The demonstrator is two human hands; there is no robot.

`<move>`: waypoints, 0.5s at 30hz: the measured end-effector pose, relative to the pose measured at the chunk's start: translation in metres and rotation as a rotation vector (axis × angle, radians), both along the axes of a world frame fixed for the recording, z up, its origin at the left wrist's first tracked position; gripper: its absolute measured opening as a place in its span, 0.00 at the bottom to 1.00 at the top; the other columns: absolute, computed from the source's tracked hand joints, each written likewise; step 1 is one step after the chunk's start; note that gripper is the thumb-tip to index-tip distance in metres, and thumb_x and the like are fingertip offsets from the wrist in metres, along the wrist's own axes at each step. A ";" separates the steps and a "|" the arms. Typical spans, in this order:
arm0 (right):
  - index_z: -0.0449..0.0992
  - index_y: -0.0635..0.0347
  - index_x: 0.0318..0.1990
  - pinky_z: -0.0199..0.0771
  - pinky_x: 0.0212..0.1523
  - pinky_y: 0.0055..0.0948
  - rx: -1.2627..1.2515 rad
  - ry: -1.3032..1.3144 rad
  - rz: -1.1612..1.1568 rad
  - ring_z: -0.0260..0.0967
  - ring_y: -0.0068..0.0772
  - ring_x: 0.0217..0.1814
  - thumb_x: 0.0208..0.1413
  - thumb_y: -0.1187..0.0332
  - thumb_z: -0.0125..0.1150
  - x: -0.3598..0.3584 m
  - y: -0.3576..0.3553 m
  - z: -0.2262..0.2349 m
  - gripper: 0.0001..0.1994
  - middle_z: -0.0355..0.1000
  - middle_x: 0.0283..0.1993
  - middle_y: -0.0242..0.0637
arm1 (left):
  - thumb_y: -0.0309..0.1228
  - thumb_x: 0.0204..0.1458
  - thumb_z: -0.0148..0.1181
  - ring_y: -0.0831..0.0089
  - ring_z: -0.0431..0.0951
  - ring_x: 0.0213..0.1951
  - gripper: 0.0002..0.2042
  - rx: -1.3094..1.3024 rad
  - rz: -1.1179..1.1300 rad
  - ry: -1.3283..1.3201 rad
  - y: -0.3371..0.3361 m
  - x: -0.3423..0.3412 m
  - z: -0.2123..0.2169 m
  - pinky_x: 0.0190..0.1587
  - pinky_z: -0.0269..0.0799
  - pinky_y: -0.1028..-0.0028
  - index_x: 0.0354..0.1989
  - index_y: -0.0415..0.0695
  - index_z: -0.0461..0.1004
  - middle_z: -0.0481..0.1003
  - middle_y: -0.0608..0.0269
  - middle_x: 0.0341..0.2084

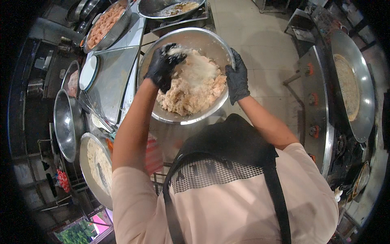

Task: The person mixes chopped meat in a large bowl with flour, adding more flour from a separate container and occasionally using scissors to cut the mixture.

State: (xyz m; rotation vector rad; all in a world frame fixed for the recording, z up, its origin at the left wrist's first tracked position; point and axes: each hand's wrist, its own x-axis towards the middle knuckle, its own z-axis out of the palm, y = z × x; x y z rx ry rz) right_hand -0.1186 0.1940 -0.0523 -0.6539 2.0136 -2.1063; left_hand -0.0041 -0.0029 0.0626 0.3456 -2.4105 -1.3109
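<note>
A wide steel bowl holds a heap of flour-dusted pieces, which look like raw chicken. My left hand, in a black glove, is inside the bowl at its left side, fingers curled around white flour. Loose flour is smeared by motion between those fingers and the top of the heap. On the bowl's right side, my black-gloved right hand grips the rim, with the thumb toward the inside and the other fingers outside.
Left of me, a metal tray lies beside white plates and a whisk. A basin of pale raw pieces stands beyond. Lower left are an empty steel bowl and a flour bowl. A large wok sits on the right-hand stove.
</note>
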 end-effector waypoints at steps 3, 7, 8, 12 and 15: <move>0.63 0.61 0.58 0.62 0.52 0.22 -0.011 -0.019 -0.009 0.63 0.27 0.52 0.45 0.84 0.45 -0.002 -0.001 -0.006 0.28 0.66 0.53 0.37 | 0.34 0.50 0.56 0.72 0.72 0.33 0.10 0.311 0.239 -0.148 0.001 -0.035 0.002 0.38 0.69 0.70 0.35 0.40 0.74 0.74 0.65 0.29; 0.62 0.61 0.58 0.61 0.54 0.23 0.027 0.004 -0.013 0.63 0.28 0.53 0.45 0.84 0.45 0.000 0.001 0.000 0.28 0.66 0.53 0.38 | 0.31 0.46 0.61 0.70 0.71 0.31 0.10 -0.207 0.012 -0.205 -0.056 -0.031 -0.003 0.37 0.68 0.68 0.36 0.42 0.74 0.73 0.63 0.31; 0.62 0.61 0.58 0.61 0.55 0.24 0.030 0.025 -0.006 0.63 0.28 0.54 0.45 0.84 0.45 0.002 0.000 0.005 0.28 0.66 0.53 0.38 | 0.32 0.47 0.59 0.70 0.71 0.30 0.08 -0.920 -0.061 -0.063 -0.081 -0.021 -0.016 0.35 0.68 0.69 0.35 0.44 0.74 0.72 0.64 0.29; 0.63 0.61 0.58 0.59 0.58 0.26 0.032 0.039 -0.023 0.62 0.30 0.56 0.45 0.84 0.45 -0.001 0.003 0.001 0.28 0.66 0.54 0.39 | 0.32 0.49 0.59 0.75 0.71 0.31 0.06 0.651 0.113 -0.141 -0.020 -0.013 0.010 0.32 0.67 0.74 0.34 0.46 0.73 0.71 0.65 0.27; 0.63 0.61 0.58 0.58 0.58 0.27 0.032 0.026 -0.022 0.62 0.30 0.56 0.45 0.83 0.45 -0.001 0.001 0.000 0.28 0.66 0.54 0.39 | 0.32 0.52 0.56 0.78 0.70 0.30 0.04 0.574 0.127 -0.450 -0.001 -0.001 0.002 0.30 0.66 0.78 0.33 0.47 0.73 0.71 0.66 0.28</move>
